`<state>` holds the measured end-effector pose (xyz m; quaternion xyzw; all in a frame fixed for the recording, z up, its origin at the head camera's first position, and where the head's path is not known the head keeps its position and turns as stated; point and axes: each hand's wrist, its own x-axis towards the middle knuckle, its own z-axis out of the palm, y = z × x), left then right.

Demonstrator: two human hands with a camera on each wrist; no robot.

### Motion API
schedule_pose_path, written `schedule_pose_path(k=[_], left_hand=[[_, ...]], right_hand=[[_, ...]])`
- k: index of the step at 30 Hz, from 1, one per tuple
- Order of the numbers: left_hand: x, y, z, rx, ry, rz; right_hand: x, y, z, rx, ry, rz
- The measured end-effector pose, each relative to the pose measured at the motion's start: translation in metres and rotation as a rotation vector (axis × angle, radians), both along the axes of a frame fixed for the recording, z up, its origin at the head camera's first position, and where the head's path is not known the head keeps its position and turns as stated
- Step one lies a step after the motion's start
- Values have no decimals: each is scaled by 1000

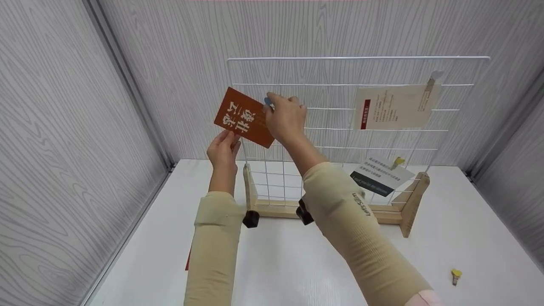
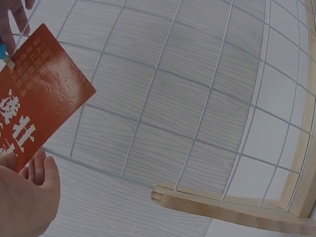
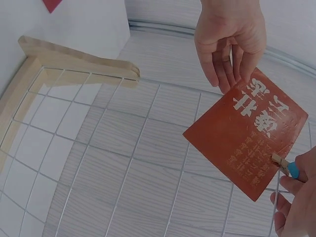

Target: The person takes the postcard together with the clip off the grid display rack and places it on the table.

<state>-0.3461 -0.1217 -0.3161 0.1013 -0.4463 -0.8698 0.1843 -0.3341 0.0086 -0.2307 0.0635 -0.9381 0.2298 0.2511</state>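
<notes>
One orange card (image 1: 244,117) is tilted between your hands, in front of the wire rack (image 1: 359,57): your left hand (image 1: 223,151) pinches its lower edge, thumb and fingers nearly together; your right hand (image 1: 287,117) pinches the blue-ended clip (image 3: 293,170) at the opposite edge. Right of your grip, two paler cards (image 1: 397,108) hang.

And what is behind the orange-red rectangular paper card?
Past the edges of the card, the white metal wire grid shows, with the grey wood-grain panel beyond. Whatever lies directly behind the card is covered.
</notes>
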Motion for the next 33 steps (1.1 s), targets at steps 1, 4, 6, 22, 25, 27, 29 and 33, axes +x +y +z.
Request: schedule_pose_path(k=[1, 4, 6, 22, 25, 27, 29, 33], left_hand=[[0, 0, 0, 3, -4, 2], [1, 0, 1, 3, -11, 7], [1, 0, 2, -4, -16, 8], [-1, -1, 1, 0, -31, 43], [0, 0, 2, -7, -43, 49], [0, 0, 2, -8, -51, 52], [-1, 0, 2, -6, -57, 57], [-1, -1, 2, 2, -61, 63]], right_hand=[[0, 0, 0, -16, 7, -2], [0, -1, 1, -71, 20, -2], [-1, -1, 2, -105, 23, -5], [-3, -7, 1, -255, 75, -10], [-4, -7, 2, -267, 83, -16], [-4, -7, 1, -273, 88, -15], [-4, -7, 1, -274, 96, -14], [-5, -8, 0, -254, 122, -12]])
